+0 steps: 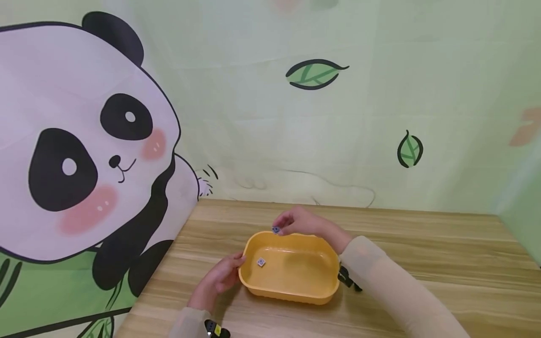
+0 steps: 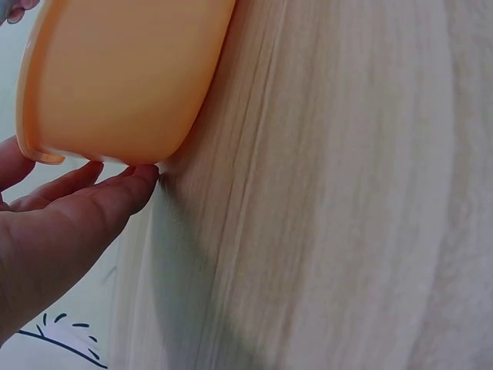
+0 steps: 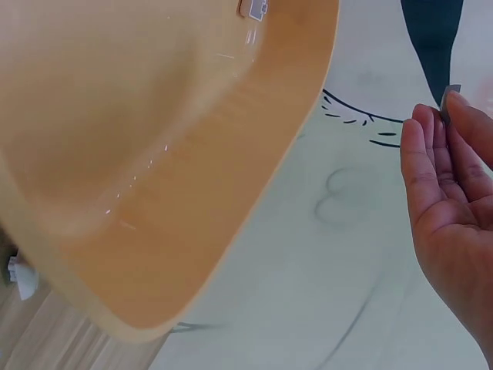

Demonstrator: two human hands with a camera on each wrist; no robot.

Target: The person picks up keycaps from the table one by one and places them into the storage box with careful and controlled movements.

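An orange-yellow plastic tray [image 1: 291, 295] with rounded corners and raised walls stands in front of me. My left hand [image 1: 224, 274] grips its left end; in the left wrist view, fingertips [image 2: 142, 181] press against the outside of that wall. Over the far rim, my right hand [image 1: 300, 221] pinches a small blue square piece [image 1: 276, 230] between thumb and fingers. The right wrist view shows this piece [image 3: 449, 104] nearly edge-on, as a thin grey sliver. Inside the tray, near its left end, lies a small whitish square piece [image 1: 261, 262] with a dark mark.
Beneath the tray is a wood-grain table [image 1: 422, 253]. A pale green cloth backdrop [image 1: 253, 117] with a large printed panda [image 1: 139, 141] and leaves rises behind and to the left of it. Black wrist devices [image 1: 217, 329] show at both sleeves.
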